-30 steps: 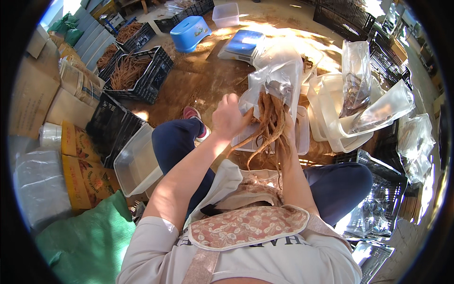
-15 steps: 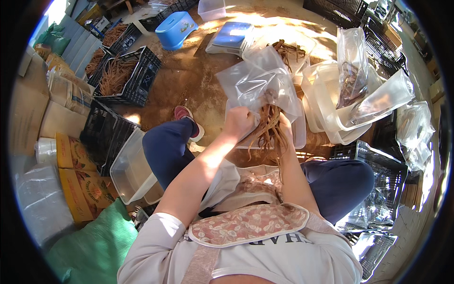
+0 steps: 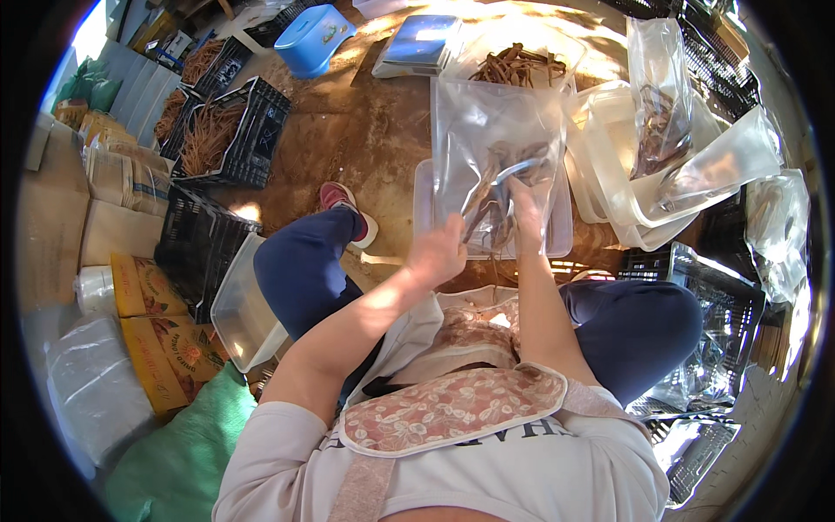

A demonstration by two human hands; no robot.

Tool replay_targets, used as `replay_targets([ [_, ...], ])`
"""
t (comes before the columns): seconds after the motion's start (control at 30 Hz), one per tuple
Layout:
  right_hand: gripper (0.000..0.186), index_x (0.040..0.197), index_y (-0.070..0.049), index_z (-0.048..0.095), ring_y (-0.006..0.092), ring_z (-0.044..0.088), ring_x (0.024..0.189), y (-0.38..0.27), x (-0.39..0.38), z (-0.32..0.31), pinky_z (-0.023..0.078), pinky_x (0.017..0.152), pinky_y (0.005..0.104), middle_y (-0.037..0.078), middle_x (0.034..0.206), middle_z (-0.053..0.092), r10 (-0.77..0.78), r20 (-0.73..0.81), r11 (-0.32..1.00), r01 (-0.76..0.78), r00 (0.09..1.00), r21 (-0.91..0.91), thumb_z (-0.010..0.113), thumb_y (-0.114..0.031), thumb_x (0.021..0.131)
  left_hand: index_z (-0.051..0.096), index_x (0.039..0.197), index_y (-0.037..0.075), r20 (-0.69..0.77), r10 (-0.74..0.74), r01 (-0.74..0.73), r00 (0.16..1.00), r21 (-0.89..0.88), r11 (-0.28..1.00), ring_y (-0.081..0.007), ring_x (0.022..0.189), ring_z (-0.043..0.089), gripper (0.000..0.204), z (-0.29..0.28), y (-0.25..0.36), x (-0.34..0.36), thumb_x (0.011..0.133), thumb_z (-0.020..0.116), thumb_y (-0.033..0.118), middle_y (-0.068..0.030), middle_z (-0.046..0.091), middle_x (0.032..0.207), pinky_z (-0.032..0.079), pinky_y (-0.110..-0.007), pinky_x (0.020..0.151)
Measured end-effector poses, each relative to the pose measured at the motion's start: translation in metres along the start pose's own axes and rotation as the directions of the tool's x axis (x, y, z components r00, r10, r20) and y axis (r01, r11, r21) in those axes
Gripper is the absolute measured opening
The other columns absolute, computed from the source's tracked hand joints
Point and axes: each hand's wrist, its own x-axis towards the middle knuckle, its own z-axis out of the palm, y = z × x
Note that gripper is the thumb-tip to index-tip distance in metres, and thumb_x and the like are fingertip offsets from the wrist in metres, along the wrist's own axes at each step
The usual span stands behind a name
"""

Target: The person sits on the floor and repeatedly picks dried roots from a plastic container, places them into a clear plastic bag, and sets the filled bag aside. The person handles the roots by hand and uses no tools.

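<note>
In front of me is a clear plastic bag [image 3: 491, 109] with its mouth toward me. My left hand [image 3: 439, 252] is closed on the left edge of that mouth. My right hand [image 3: 527, 207] reaches inside, seen through the plastic, closed on a bundle of long brown root-like strands [image 3: 491, 204]. Glare on the film partly hides the fingertips. Beneath the bag is a shallow translucent tray [image 3: 424, 209]. Beyond it, more brown strands [image 3: 517, 66] lie in a pale container.
At right, translucent tubs [image 3: 600, 157] hold a filled bag [image 3: 658, 122]. Black crates of reddish strands [image 3: 209, 139] stand far left, near a blue stool [image 3: 313, 42]. A flat scale-like device [image 3: 424, 39] sits ahead. Cartons [image 3: 170, 348] and a green sack [image 3: 187, 448] lie at left.
The bundle has gone from outside the bag's mouth to inside it, with my right hand around it. The bag now stretches straight away from me. My left hand has come slightly nearer.
</note>
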Motion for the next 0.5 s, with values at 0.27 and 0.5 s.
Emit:
replay_targets([
  [0.27, 0.075, 0.127, 0.009, 0.032, 0.0252, 0.053, 0.103, 0.002, -0.015, 0.017, 0.043, 0.087, 0.0337, 0.020, 0.116, 0.050, -0.362, -0.252, 0.820, 0.178, 0.897, -0.544, 0.070, -0.006, 0.064, 0.050, 0.102, -0.002, 0.238, -0.333, 0.282, 0.912, 0.225, 0.933, -0.0417, 0.071, 0.060, 0.035, -0.004, -0.016, 0.018, 0.079, 0.049, 0.025, -0.0250, 0.061, 0.076, 0.047, -0.051, 0.065],
  [0.5, 0.065, 0.121, 0.006, 0.042, 0.0248, 0.052, 0.103, -0.006, -0.024, 0.004, 0.041, 0.088, 0.0324, 0.016, 0.114, 0.052, -0.370, -0.172, 0.859, 0.265, 0.913, -0.439, 0.069, -0.003, 0.063, 0.033, 0.130, 0.001, 0.091, -0.272, 0.244, 0.958, 0.238, 0.940, -0.0395, 0.070, 0.061, 0.061, 0.002, -0.036, 0.034, 0.074, 0.053, 0.012, -0.0242, 0.060, 0.083, 0.050, -0.045, 0.064],
])
